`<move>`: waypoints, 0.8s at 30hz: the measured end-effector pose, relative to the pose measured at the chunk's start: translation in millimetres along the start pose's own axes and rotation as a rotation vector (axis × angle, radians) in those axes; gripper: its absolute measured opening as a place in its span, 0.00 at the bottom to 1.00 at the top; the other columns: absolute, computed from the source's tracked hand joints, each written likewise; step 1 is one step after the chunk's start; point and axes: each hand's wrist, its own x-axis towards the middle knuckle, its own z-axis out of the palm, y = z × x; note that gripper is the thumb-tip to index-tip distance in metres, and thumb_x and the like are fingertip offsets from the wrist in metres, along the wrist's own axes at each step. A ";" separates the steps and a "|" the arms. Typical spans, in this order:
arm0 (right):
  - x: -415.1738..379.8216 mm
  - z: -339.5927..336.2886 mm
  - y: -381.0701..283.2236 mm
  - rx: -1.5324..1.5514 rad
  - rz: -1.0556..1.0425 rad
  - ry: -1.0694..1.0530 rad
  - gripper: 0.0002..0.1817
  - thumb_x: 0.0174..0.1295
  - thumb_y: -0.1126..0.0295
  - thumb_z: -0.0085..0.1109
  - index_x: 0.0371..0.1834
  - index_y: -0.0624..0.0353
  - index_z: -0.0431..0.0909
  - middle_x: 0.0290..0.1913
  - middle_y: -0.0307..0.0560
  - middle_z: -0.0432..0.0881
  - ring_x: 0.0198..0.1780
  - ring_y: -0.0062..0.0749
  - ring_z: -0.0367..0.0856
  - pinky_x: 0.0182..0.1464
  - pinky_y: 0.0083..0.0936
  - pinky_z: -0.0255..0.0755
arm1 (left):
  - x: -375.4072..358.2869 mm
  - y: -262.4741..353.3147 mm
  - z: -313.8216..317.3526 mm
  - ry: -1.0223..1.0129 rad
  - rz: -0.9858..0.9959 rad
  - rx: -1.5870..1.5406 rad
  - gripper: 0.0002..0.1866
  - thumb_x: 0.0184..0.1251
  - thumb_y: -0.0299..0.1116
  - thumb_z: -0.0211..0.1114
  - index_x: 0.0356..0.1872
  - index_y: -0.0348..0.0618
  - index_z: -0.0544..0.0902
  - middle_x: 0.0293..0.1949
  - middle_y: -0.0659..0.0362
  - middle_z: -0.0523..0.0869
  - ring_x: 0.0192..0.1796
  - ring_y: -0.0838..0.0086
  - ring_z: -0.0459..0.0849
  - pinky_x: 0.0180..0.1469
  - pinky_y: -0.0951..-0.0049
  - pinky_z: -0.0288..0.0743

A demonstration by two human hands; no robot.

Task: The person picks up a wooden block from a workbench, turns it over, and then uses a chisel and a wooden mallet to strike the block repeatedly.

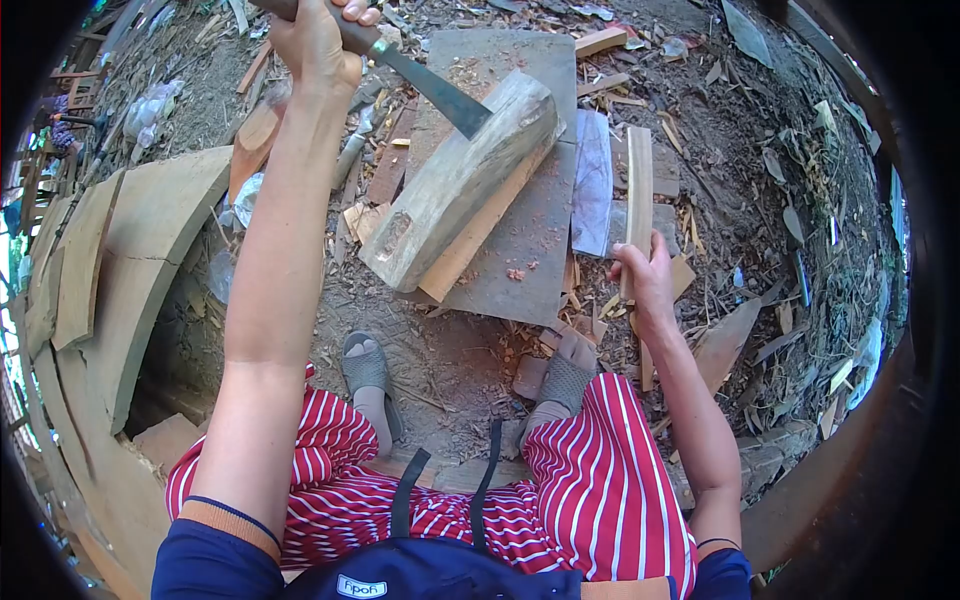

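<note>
While the left hand (318,40) is clenched around the wooden handle of a chopping knife (425,85), its blade touches the top end of the wooden block (455,185). Right of this block, the right hand (645,280) grasps a thin wood strip (638,190). Under the block lies a flat board (530,240).

Dirt ground (720,190) with flat board (530,250), log (450,190), wood scraps (600,40)
</note>
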 end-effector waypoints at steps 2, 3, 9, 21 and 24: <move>1.0 -0.9 1.9 -0.003 0.002 -0.004 0.29 0.57 0.65 0.60 0.60 0.65 0.64 0.35 0.42 0.75 0.30 0.23 0.78 0.35 0.23 0.75 | 0.4 -0.9 0.9 0.008 0.009 0.009 0.16 0.70 0.41 0.67 0.42 0.55 0.65 0.22 0.66 0.69 0.18 0.80 0.69 0.17 0.77 0.67; 1.2 -1.4 2.7 -0.005 0.005 -0.008 0.29 0.57 0.65 0.60 0.60 0.65 0.63 0.35 0.42 0.75 0.30 0.23 0.78 0.35 0.23 0.75 | 0.2 -1.0 1.5 0.006 0.010 0.026 0.16 0.70 0.41 0.66 0.41 0.54 0.65 0.22 0.66 0.69 0.18 0.80 0.69 0.17 0.77 0.67; 0.2 -1.4 2.3 0.029 0.001 0.006 0.31 0.56 0.65 0.61 0.60 0.67 0.62 0.36 0.44 0.77 0.28 0.22 0.78 0.33 0.22 0.73 | 2.8 -3.0 0.2 0.008 -0.004 0.078 0.16 0.70 0.43 0.66 0.35 0.50 0.66 0.21 0.65 0.69 0.18 0.79 0.69 0.17 0.77 0.67; -1.2 -1.6 2.1 -0.005 0.007 0.004 0.27 0.57 0.67 0.60 0.59 0.65 0.64 0.34 0.41 0.75 0.29 0.22 0.77 0.35 0.22 0.76 | 4.7 -3.5 -0.2 0.006 -0.010 0.085 0.17 0.69 0.45 0.67 0.32 0.49 0.68 0.20 0.66 0.70 0.17 0.80 0.70 0.17 0.77 0.66; -0.7 -3.1 5.0 0.010 0.004 0.000 0.27 0.58 0.67 0.60 0.58 0.65 0.65 0.34 0.41 0.74 0.29 0.22 0.77 0.35 0.22 0.76 | 4.2 -4.6 -0.7 0.003 -0.016 0.072 0.17 0.69 0.45 0.67 0.31 0.49 0.69 0.20 0.67 0.70 0.17 0.81 0.70 0.17 0.78 0.65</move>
